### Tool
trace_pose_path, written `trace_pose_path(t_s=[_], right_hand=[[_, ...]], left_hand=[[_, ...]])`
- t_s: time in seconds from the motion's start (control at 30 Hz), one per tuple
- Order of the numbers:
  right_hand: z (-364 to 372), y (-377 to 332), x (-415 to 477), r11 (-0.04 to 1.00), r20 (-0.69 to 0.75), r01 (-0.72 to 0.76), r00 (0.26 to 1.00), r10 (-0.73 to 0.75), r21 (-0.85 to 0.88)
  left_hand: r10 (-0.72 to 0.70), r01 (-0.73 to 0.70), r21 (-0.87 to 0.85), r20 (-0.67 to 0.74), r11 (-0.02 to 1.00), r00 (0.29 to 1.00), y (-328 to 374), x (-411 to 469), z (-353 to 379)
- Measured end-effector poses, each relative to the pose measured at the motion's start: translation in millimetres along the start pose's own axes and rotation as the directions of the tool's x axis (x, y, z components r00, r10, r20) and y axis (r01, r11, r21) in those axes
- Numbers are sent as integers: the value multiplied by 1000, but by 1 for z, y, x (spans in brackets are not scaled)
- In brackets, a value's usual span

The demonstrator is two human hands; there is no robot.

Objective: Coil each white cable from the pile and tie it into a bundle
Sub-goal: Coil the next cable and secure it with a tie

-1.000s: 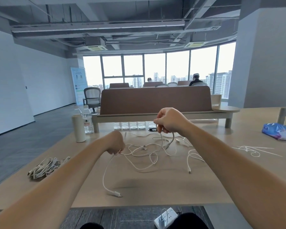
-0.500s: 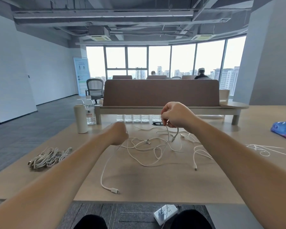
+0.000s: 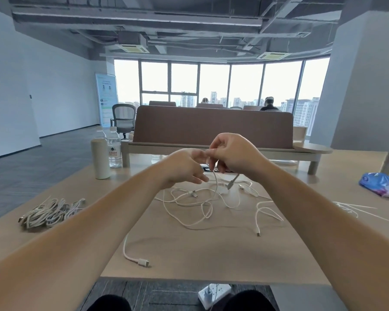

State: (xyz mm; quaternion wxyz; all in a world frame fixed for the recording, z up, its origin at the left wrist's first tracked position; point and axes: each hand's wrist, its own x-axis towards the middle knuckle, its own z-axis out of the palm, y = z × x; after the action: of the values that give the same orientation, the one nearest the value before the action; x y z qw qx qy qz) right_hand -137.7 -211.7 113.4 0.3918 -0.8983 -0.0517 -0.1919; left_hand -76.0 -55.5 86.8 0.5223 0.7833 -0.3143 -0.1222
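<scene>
Pale wooden surface [image 3: 189,254] is filling the open office. I am watching my right hand [image 3: 234,153] pinching a white cable [image 3: 215,182] above the loose pile [image 3: 200,205] at centre. My left hand [image 3: 184,164] is meeting it fingertip to fingertip; whether it is gripping, I cannot tell. Tied bundles [image 3: 50,212] are lying near the left edge.

Loose cables [image 3: 202,205] sprawl across the table [image 3: 189,254] ahead of me. I see bare wood between them and the bundled cables [image 3: 47,213] at left; bottles [image 3: 101,158] block the back-left corner.

Left hand [image 3: 183,168], right hand [image 3: 233,154] raised, touching; fingers [image 3: 213,146] curled, apparently pinching.
</scene>
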Motion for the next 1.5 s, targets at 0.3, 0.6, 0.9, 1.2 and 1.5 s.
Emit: trace_pose_path(t_s=[0.3,0.6,0.9,1.2,1.5], right_hand=[[-9,12,-9,998,-22,-21,999,23,60],[-22,53,-8,991,-75,-136,988,135,-6],[-12,46,-1,979,-182,-96,975,129,179],[-6,30,-1,908,-114,-87,983,145,410],[1,30,4,989,-193,-72,976,97,131]], left_hand=[[46,-32,100,-149,995,988,-9,12,6],[70,-13,271,-201,963,977,-4,7,-5],[95,-89,71,-94,993,991,6,-2,3],[64,-72,-65,-126,995,990,9,-8,9],[-69,31,-340,-100,940,993,-1,-6,11]])
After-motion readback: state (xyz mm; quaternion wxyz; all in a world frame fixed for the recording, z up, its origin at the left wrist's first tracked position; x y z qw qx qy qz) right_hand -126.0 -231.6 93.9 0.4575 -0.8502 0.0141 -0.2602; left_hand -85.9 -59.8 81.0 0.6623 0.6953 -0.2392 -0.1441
